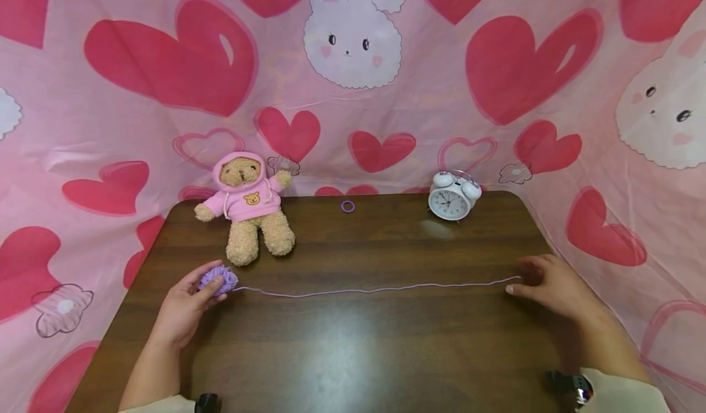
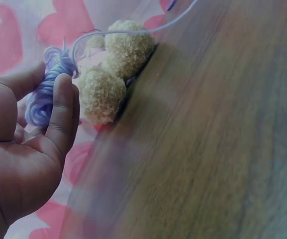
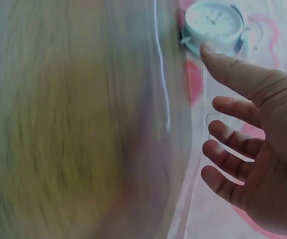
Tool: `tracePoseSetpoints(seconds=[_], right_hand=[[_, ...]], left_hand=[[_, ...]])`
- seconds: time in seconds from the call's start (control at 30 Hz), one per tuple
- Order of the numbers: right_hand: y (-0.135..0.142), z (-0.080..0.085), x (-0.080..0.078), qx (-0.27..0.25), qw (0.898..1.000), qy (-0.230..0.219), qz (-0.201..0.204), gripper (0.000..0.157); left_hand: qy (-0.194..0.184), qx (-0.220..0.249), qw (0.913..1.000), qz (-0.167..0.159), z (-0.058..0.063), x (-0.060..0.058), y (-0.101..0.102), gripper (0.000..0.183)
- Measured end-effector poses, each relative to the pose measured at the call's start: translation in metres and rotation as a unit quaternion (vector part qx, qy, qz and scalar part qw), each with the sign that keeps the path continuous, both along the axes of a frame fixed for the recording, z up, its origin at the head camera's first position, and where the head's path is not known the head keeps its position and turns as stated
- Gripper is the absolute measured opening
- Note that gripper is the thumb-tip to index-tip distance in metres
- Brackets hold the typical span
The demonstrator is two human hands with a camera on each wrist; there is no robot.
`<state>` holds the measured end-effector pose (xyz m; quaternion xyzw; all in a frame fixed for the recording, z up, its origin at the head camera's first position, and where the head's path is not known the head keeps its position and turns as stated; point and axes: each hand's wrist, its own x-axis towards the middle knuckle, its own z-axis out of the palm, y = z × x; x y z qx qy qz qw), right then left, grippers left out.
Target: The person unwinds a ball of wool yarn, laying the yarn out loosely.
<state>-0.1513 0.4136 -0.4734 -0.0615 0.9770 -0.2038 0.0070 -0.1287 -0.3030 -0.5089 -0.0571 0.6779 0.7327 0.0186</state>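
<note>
1. My left hand (image 1: 186, 309) pinches a small bundle of lilac yarn (image 1: 220, 280) between thumb and fingers, at the left side of the table (image 1: 353, 364).
2. From that bundle a loose strand (image 1: 364, 291) runs across to my right, nearly straight with slight waves, ending just beside my right hand's fingers.
3. My right hand (image 1: 559, 287) holds nothing: its thumb is stretched out and its fingers are spread and loosely bent, apart from the strand's end in the right wrist view.
4. Just beyond my left hand sits a teddy bear (image 1: 252, 208) in a pink hoodie.
5. Beyond my right hand, and left of it, stands a white alarm clock (image 1: 449, 206).
6. Farther off, between my two hands, lies a purple ring (image 1: 347, 211).
</note>
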Motion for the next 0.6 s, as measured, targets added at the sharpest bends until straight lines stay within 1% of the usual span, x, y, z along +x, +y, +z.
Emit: tracePoseSetpoints(seconds=[0.1, 0.23, 0.4, 0.5, 0.6], right_hand=[[-0.013, 0.000, -0.004, -0.009, 1.000, 0.012, -0.005, 0.079], [-0.031, -0.003, -0.009, -0.034, 0.999, 0.025, -0.011, 0.072], [-0.058, -0.007, -0.013, -0.067, 0.996, 0.053, -0.004, 0.062], [-0.073, -0.010, -0.016, -0.085, 0.994, 0.062, 0.006, 0.058], [-0.088, -0.013, -0.019, -0.094, 0.993, 0.069, 0.016, 0.054]], left_hand=[[-0.001, 0.006, 1.0000, -0.003, 0.002, -0.001, 0.004, 0.050], [0.004, 0.012, 0.9999, -0.010, 0.005, -0.003, 0.012, 0.051], [0.002, 0.003, 0.9997, -0.023, 0.006, -0.006, 0.023, 0.051], [-0.003, -0.002, 0.9994, -0.033, 0.007, -0.008, 0.028, 0.052], [0.001, 0.000, 0.9990, -0.044, 0.007, -0.010, 0.034, 0.053]])
